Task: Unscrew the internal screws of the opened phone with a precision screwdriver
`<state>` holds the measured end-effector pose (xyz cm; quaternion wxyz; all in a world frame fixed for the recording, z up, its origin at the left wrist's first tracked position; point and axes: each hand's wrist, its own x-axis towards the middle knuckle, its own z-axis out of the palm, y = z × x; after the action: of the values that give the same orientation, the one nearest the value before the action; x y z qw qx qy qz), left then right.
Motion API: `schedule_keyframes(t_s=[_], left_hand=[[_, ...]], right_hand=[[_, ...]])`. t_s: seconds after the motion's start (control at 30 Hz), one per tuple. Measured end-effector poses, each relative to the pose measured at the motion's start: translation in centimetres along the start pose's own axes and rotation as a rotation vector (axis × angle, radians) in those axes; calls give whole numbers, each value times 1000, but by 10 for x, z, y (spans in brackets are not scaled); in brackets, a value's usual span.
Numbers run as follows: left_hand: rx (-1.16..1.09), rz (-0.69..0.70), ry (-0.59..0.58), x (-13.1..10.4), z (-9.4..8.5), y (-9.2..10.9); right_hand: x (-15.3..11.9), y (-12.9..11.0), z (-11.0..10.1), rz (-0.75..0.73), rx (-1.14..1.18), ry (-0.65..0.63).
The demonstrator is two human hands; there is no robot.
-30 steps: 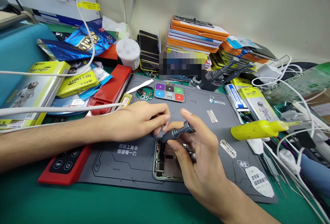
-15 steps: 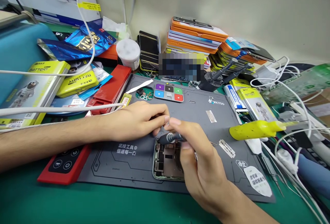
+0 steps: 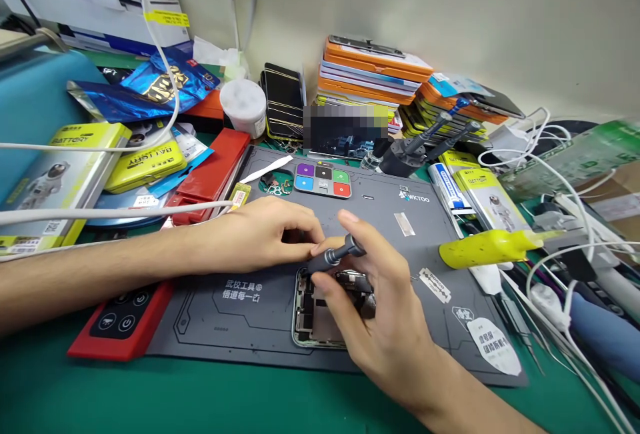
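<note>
An opened phone [image 3: 327, 321] lies on the grey work mat [image 3: 235, 334], its inner parts bare. My right hand [image 3: 395, 314] holds a dark grey screwdriver [image 3: 333, 257] slantwise over the phone's far left corner. The index finger is raised near the driver's rear end, and the thumb extends below the shaft. The driver's tip is hidden. My left hand [image 3: 270, 231] rests on the mat just beyond that corner, thumb and fingertips brought together beside the screwdriver. Whatever they pinch, if anything, is hidden.
A coloured screw tray [image 3: 323, 181] and a white spudger [image 3: 267, 167] lie beyond my hands. To the right are a yellow bottle [image 3: 480, 249], a razor blade [image 3: 435, 285] and tangled cables. A red device [image 3: 115, 327] and battery boxes [image 3: 70, 174] stand left.
My right index finger has lifted and the thumb has shifted left, showing more of the screwdriver. My left hand stays near the phone's corner. The whole view has moved slightly.
</note>
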<state>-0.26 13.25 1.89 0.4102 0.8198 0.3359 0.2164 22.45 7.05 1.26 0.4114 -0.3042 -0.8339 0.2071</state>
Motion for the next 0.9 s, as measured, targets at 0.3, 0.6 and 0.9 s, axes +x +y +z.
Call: schedule_keyframes(t_s=[0.3,0.6,0.9], left_hand=[[-105,-60,8,-1,-5,9],[-123,-91,-27,0,-5,9],[-105,-82,-36,2,-5,10]], right_hand=[[1,-2,-1,198,124,164],[2,0,-1,184,77,191],[3,-1,-1,152,89,221]])
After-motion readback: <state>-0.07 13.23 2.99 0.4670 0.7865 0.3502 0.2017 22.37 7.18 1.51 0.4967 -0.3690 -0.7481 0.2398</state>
